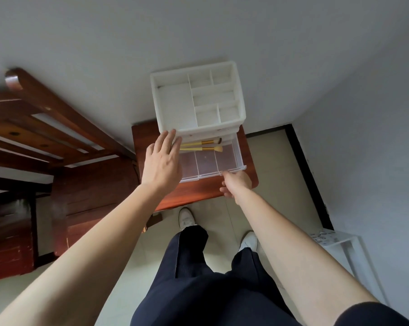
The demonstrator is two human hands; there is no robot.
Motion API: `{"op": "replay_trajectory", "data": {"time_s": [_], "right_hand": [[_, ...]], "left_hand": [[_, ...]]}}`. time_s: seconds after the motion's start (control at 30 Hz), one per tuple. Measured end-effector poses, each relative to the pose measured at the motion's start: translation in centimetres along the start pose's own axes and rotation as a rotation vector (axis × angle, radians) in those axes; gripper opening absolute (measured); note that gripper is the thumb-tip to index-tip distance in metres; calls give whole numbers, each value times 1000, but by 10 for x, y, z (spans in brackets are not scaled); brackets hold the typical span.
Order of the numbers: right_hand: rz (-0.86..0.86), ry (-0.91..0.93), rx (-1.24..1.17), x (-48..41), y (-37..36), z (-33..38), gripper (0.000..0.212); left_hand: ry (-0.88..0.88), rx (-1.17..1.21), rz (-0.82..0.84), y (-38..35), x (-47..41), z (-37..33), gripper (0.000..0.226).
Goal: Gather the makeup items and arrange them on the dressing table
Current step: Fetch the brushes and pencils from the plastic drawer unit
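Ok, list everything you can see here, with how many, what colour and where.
organizer: one, white, on the table
drawer: one, clear, pulled out of the organizer
makeup brushes: at least two, gold handles, in the drawer
table: one, red-brown, under the organizer
wooden furniture: dark red-brown, left
rack: one, white, lower right
shoes: two, white, on the floor
left hand: fingers straight, over the drawer's left end
right hand: fingers pinching the drawer's front edge
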State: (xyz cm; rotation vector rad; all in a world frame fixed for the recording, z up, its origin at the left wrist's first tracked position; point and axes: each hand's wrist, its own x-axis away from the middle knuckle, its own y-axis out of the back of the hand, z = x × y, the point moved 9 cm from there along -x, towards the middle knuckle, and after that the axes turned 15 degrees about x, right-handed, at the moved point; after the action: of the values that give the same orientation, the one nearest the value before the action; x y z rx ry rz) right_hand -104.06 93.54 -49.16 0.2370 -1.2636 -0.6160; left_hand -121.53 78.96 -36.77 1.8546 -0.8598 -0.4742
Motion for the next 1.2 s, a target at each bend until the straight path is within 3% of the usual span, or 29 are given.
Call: {"op": "replay_trajectory", "data": {"time_s": [0.07, 0.17, 0.27, 0.37, 0.47, 0.57, 0.63, 0.73, 0.87, 1.03, 1.2], "right_hand": [[-94, 95, 178, -6, 14, 5, 29], [-128, 208, 350, -6, 26, 15, 23], [-153, 294, 464, -10, 31, 20, 22], [-164, 326, 528, -14, 31, 20, 21], [-186, 348, 595, -19, 32, 21, 22], [-188, 362, 634, -19, 34, 24, 21], [-241, 403, 727, -13, 38, 33, 22], [-375, 633, 934, 0, 34, 63, 23], [-348, 961, 1057, 3, 7, 95, 32], [-147, 990, 1271, -22, -29, 112, 87], [-135, 988, 1319, -39, -47, 125, 100]], "left_hand": [[-104, -50, -44, -10, 10, -7, 39], [-48, -14, 236, -56, 10, -2, 36], [118, -18, 454, -95, -4, 13, 85], [229, -78, 478, -111, -26, 18, 133], [278, -108, 531, -124, -34, 23, 149], [258, -89, 552, -131, -30, 23, 136], [209, -61, 502, -128, -22, 18, 112], [130, -109, 471, -128, -4, 14, 76], [83, -119, 484, -130, 16, 16, 58], [44, -92, 458, -126, 26, 21, 53], [36, -63, 432, -121, 24, 21, 57]]}}
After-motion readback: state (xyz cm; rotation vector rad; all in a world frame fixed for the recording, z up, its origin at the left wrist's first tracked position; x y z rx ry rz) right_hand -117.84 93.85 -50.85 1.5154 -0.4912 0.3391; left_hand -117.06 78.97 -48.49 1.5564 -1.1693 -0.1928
